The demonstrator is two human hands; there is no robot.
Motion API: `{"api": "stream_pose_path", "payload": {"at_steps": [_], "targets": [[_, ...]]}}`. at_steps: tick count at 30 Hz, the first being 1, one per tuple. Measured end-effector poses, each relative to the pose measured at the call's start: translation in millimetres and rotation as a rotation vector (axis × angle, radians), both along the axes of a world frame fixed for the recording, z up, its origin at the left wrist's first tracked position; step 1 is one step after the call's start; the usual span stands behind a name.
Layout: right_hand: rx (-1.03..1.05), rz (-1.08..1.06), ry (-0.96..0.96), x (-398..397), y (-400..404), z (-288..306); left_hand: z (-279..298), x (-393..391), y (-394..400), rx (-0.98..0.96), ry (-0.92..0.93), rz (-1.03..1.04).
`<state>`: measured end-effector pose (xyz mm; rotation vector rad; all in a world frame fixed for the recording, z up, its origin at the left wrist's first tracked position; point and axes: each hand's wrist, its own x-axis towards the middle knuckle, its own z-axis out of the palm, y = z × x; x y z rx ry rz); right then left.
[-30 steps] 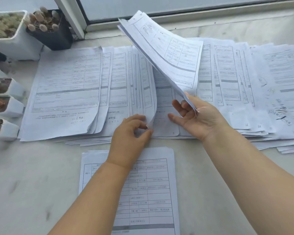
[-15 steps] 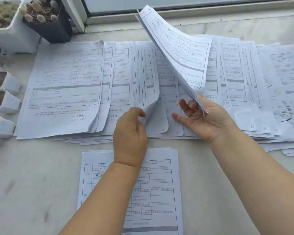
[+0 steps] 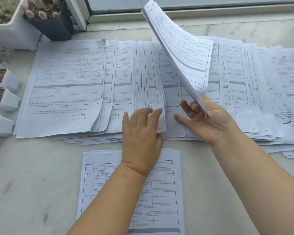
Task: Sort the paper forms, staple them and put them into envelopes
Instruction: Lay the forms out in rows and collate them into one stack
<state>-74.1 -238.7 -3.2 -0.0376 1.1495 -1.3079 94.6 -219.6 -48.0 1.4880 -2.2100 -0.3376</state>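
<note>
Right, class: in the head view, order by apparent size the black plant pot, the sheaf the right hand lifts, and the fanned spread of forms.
1. Fanned spread of forms
2. Lifted sheaf, though nearness to the camera may flatter it
3. Black plant pot

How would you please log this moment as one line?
stage: sorting | left hand: fingers flat on spread forms | right hand: holds lifted sheaf | near stack: on counter
</note>
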Motion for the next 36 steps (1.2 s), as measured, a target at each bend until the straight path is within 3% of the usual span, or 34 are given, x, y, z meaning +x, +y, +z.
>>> {"api": "stream_pose_path", "payload": {"at_steps": [6,16,18,21,25,29,36], "targets": [[0.021,0.005,0.018,0,1,0,-3,24,-10,0.133,0.022,0.105],[0.034,0.017,0.055,6,2,7,-12,39,-15,0.136,-0.076,0.143],[0.032,0.024,0.092,7,3,9,-9,41,-15,0.132,0.023,0.149],[0.016,0.002,0.197,-1,3,14,4,44,-17,0.184,0.391,0.301],[-0.041,0.075,0.617,-25,9,27,21,61,-27,0.185,0.825,0.716],[-0.115,0.179,0.871,-30,15,35,42,76,-34,0.124,0.836,0.775],[0.037,0.482,0.928,34,-5,3,49,79,-34,0.043,0.676,0.566]]}}
